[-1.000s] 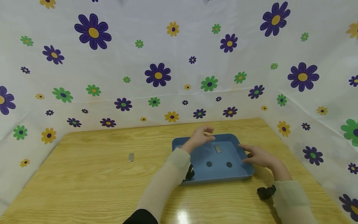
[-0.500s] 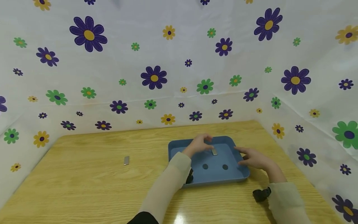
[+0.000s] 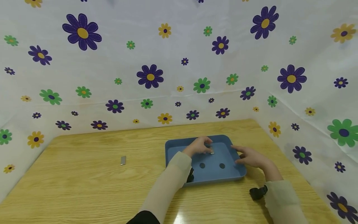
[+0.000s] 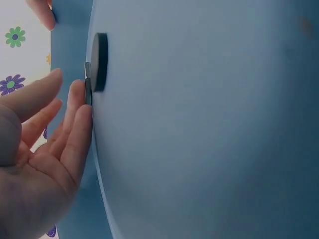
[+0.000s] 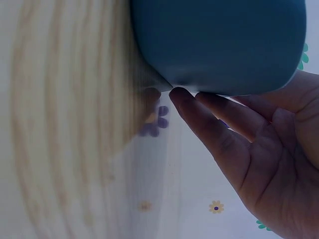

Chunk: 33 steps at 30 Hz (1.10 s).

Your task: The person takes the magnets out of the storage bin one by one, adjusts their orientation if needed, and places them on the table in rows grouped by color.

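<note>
My left hand (image 3: 198, 146) reaches over the blue tray (image 3: 213, 178), its fingertips right at a small silver rectangular piece (image 3: 212, 151) on the tray floor. In the left wrist view the fingers (image 4: 79, 134) extend along this piece (image 4: 88, 92), while the thumb stays apart. Two dark round discs (image 3: 202, 165) lie closer to the near side of the tray. My right hand (image 3: 253, 158) holds the tray's right edge, the thumb over the rim and fingers (image 5: 199, 119) against the outer wall.
On the wooden table (image 3: 84, 186), left of the tray, lies another silver rectangular piece (image 3: 123, 160). A white sheet (image 3: 123, 56) printed with flowers hangs behind the table and along its sides.
My left hand has come down towards the silver piece, and its fingertips now partly cover it. The right hand stays at the tray edge. The head view has shifted slightly.
</note>
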{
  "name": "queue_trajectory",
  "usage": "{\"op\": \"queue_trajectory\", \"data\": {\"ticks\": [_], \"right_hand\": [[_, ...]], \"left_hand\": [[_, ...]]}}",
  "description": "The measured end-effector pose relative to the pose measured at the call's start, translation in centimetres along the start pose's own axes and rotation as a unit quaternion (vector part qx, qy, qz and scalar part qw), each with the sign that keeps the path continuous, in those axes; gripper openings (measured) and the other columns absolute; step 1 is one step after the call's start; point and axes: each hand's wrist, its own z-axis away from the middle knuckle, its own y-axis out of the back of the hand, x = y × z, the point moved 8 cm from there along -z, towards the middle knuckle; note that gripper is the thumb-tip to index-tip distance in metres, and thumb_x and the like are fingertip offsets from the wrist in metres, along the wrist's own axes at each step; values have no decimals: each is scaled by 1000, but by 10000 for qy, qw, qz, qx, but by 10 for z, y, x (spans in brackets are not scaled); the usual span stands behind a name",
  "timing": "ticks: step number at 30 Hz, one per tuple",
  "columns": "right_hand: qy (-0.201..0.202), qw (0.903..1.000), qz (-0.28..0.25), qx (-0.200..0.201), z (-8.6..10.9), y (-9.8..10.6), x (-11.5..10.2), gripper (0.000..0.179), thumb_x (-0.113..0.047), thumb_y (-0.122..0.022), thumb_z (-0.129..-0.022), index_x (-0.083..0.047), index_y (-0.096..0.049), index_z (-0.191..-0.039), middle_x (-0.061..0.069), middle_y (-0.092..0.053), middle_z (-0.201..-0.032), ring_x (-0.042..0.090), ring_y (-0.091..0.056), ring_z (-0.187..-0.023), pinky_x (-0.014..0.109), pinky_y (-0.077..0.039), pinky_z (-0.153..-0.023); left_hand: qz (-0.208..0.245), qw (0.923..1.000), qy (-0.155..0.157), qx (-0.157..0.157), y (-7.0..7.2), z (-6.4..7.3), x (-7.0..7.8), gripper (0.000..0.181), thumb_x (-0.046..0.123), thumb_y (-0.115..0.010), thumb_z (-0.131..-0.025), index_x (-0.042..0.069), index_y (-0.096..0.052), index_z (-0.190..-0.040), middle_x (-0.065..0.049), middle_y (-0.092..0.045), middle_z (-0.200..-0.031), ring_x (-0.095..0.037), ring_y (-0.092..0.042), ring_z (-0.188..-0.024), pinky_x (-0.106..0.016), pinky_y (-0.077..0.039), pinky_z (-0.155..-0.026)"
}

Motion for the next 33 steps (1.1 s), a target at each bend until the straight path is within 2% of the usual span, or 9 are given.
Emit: {"op": "queue_trajectory", "data": {"ticks": [4,8,12,15,20,25,29,33], "right_hand": [[52,10000,11,-29,-1,0,0,63,-9,-61,-83,8,-29,-133,34,-27,-132,50,-40,-108,50,-40,-84],[91,9999,42,-31,0,2,0,63,-9,-61,-83,8,-29,-134,34,-26,-132,50,-40,-108,50,-39,-84],[98,9999,108,-23,-1,4,-1,62,-9,-61,-83,8,-29,-134,34,-27,-132,50,-41,-108,50,-40,-84],[100,9999,76,-49,-2,5,-2,62,-9,-60,-83,8,-28,-134,34,-27,-132,49,-40,-109,50,-39,-84],[69,9999,-36,-88,-2,4,-2,63,-8,-60,-83,8,-27,-134,34,-25,-133,49,-39,-110,50,-39,-84],[53,9999,-95,-101,-2,3,-2,63,-7,-60,-83,8,-27,-134,34,-25,-133,50,-37,-112,50,-39,-85],[67,9999,-72,-76,-1,2,-1,63,-7,-60,-83,9,-27,-134,34,-25,-133,49,-36,-112,50,-39,-85],[54,10000,-35,-50,-1,1,-1,62,-7,-60,-83,9,-28,-134,34,-26,-132,50,-38,-110,51,-38,-85]], "left_hand": [[-137,9998,70,-83,-2,0,-1,43,8,-66,-79,2,-52,-119,-10,-52,-115,-20,-55,-94,-25,-48,-69],[-730,9971,-66,-191,-5,-1,5,45,14,-66,-80,2,-51,-121,-10,-52,-118,-20,-52,-103,-26,-45,-78],[-1625,9859,-312,-267,-9,-4,12,48,21,-66,-81,2,-52,-122,-8,-53,-118,-18,-48,-107,-25,-40,-85],[-2042,9781,-310,-272,-10,-4,15,45,26,-66,-80,5,-55,-119,-7,-52,-114,-16,-48,-102,-24,-40,-83],[-2194,9750,-182,-290,-11,-2,16,30,25,-67,-80,10,-61,-105,-6,-47,-107,-13,-46,-86,-25,-40,-74],[-2351,9712,-225,-318,-13,-4,14,14,19,-66,-80,12,-62,-92,-3,-51,-103,-12,-46,-87,-23,-40,-71],[-2451,9685,-289,-337,-15,-6,12,11,16,-66,-81,12,-63,-91,0,-57,-96,-12,-50,-87,-23,-41,-73],[-2390,9700,-176,-416,-17,-7,9,15,14,-64,-82,10,-61,-96,-2,-57,-98,-13,-51,-85,-24,-42,-73]]}}
